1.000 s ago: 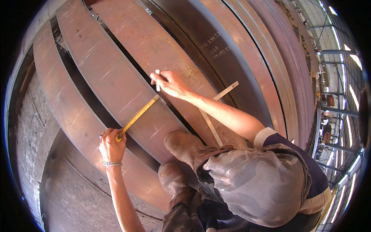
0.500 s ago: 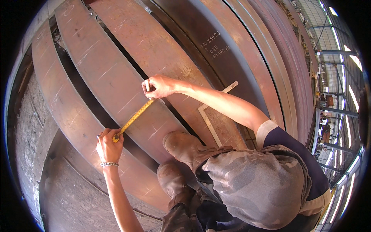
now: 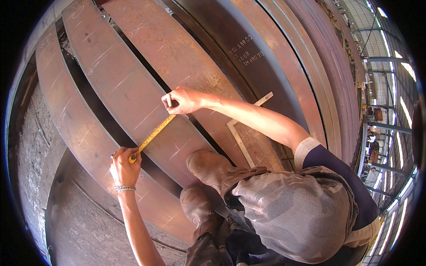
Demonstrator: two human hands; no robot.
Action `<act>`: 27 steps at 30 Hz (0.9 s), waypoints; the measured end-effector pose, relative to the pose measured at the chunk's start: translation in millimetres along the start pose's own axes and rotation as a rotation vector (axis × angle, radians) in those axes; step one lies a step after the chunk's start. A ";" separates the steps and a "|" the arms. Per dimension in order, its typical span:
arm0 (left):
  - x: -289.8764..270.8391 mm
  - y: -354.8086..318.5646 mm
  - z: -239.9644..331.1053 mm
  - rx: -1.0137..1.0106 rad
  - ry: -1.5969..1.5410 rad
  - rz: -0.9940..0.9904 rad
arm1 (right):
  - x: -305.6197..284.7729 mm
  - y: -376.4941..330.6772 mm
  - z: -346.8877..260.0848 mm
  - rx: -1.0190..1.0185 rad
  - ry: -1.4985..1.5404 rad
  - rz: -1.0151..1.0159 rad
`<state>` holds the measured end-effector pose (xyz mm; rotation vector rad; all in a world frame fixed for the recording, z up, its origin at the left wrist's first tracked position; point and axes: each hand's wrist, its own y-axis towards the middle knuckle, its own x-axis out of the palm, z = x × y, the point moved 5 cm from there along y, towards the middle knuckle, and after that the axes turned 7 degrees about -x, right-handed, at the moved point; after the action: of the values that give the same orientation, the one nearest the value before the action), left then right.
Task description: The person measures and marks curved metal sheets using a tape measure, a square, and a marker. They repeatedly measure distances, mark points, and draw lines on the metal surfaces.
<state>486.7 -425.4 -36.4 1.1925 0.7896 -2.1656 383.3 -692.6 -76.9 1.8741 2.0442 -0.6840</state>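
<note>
My left hand (image 3: 125, 167) is closed around the lower end of a yellow tape measure (image 3: 156, 133), beside the near edge of a rust-brown steel strip (image 3: 117, 84). The blade lies stretched across that strip toward its far edge. There, my right hand (image 3: 186, 100) has its fingers closed on a short whitish stick that looks like marking chalk (image 3: 169, 101), just above the tape's far end. Whether the right fingers also touch the blade cannot be made out. Thin pale marks run across the strip.
An L-shaped steel square (image 3: 238, 138) lies on the strips beyond my right forearm. Dark gaps (image 3: 100, 108) separate several long strips. My brown boots (image 3: 206, 166) stand close to the tape. More stacked plates (image 3: 310, 57) extend to the right.
My right hand has shifted very slightly left, and its fingers have changed position a little around the chalk. The left hand and the tape measure stay nearly in place.
</note>
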 end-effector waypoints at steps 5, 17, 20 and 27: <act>-0.3 0.0 -0.5 -0.005 0.034 -0.014 | 2.2 0.8 -14.0 -0.156 -0.048 0.087; -1.6 0.2 0.0 -0.011 0.027 -0.015 | -13.7 6.8 -27.5 0.033 0.321 0.364; -1.7 0.5 -0.5 -0.007 0.050 -0.004 | 5.2 14.1 -28.1 0.127 0.522 0.234; -0.5 0.0 -4.6 -0.005 0.017 0.008 | 50.9 36.4 -56.2 -0.046 0.257 0.088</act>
<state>489.4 -422.0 -38.0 1.2109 0.7958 -2.1483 419.3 -618.3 -60.8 2.1039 2.0903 -0.3868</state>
